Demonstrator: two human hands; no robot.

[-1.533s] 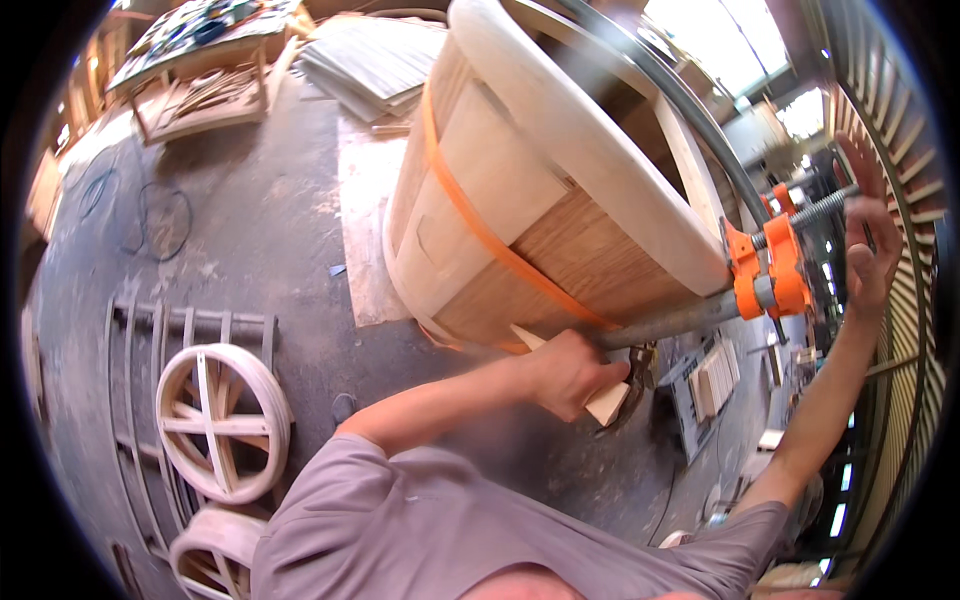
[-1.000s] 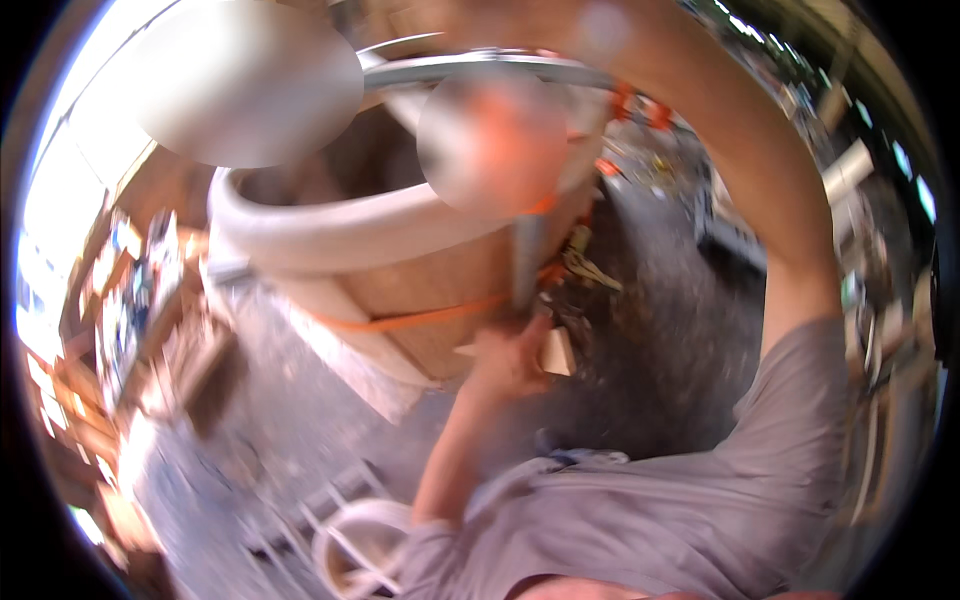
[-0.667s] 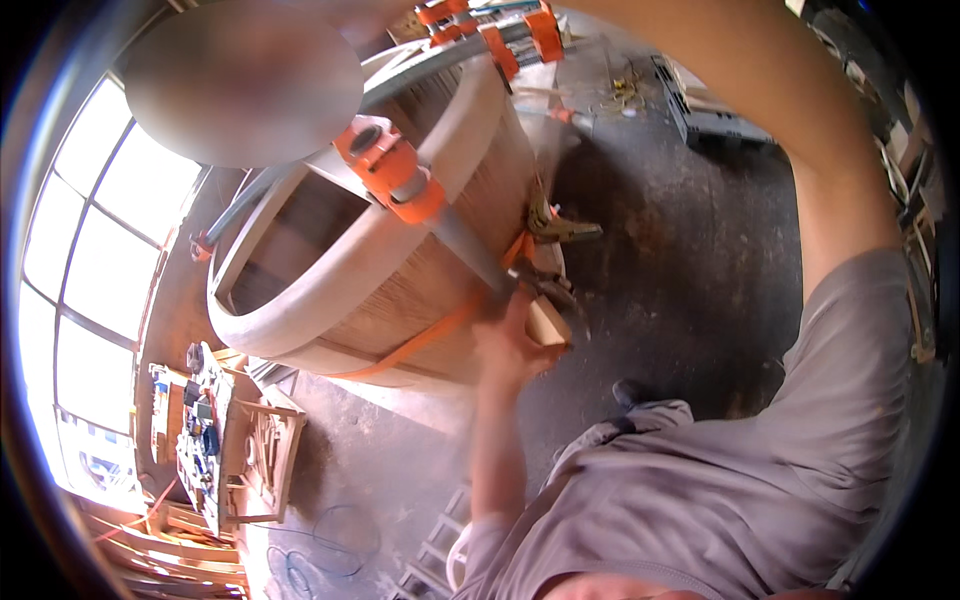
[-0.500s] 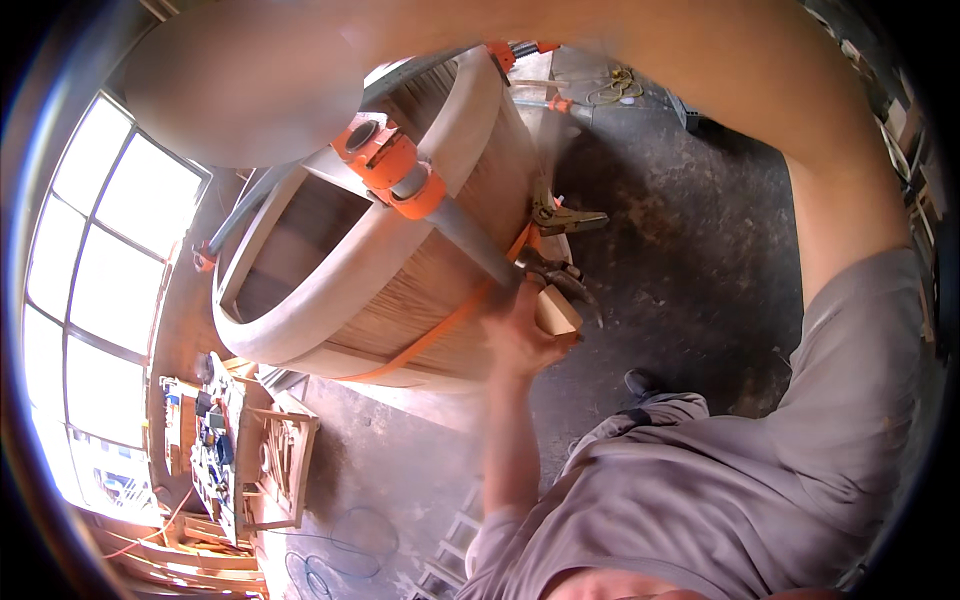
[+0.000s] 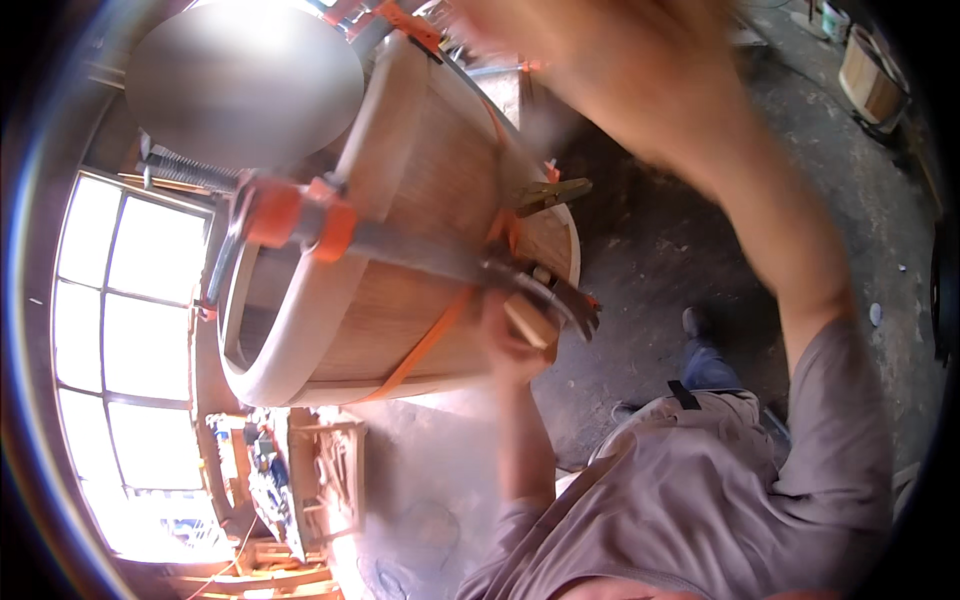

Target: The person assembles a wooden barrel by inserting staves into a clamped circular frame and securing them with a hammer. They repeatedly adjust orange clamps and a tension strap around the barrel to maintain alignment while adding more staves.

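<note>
A large rounded wooden tub-like body (image 5: 400,190) with a thick pale rim fills the upper middle. A pipe clamp (image 5: 410,245) with an orange head (image 5: 285,215) crosses its side. Beside the clamp's dark jaw (image 5: 565,300), my left hand (image 5: 510,350) is closed around a small pale wooden block (image 5: 530,322), close to the tub's side. My right hand (image 5: 560,45) is raised at the top edge, smeared by motion and partly cut off, so its fingers do not show clearly. An orange strap (image 5: 430,340) runs round the tub, with a spring clamp (image 5: 550,197) near it.
More orange clamps (image 5: 405,25) sit at the tub's far end. At lower left a workbench (image 5: 325,470) carries tools, by a bright window (image 5: 130,330). A smaller wooden tub (image 5: 870,80) stands at far right on the dark floor (image 5: 660,260).
My right arm has drawn back to the right from across the top of the tub. My left hand keeps the block by the clamp jaw. The view has tilted, turning the tub in the picture.
</note>
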